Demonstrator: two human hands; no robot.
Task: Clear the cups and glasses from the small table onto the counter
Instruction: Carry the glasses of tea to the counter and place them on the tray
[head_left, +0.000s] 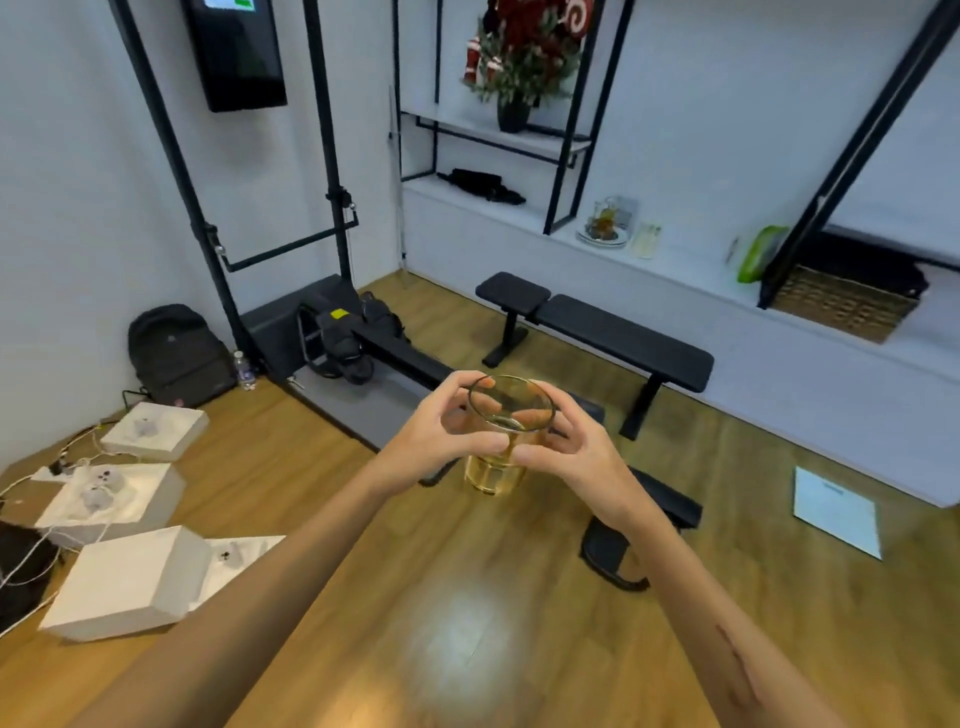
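A clear glass (501, 447) with yellowish liquid in its lower half is held in the air over the wooden floor, in the middle of the view. My left hand (441, 431) grips it from the left, fingers curled round the rim and side. My right hand (576, 447) grips it from the right in the same way. On the white counter (675, 280) at the back right stand a plate with glassware (605, 228) and a pale cup (647, 240). The small table is out of view.
A black workout bench (597, 332) stands between me and the counter. A rowing machine (374, 353), a backpack (176, 353) and several white boxes (130, 582) with cables lie to the left. A paper sheet (836, 509) lies on the floor at right. A wicker basket (841, 306) sits on the counter.
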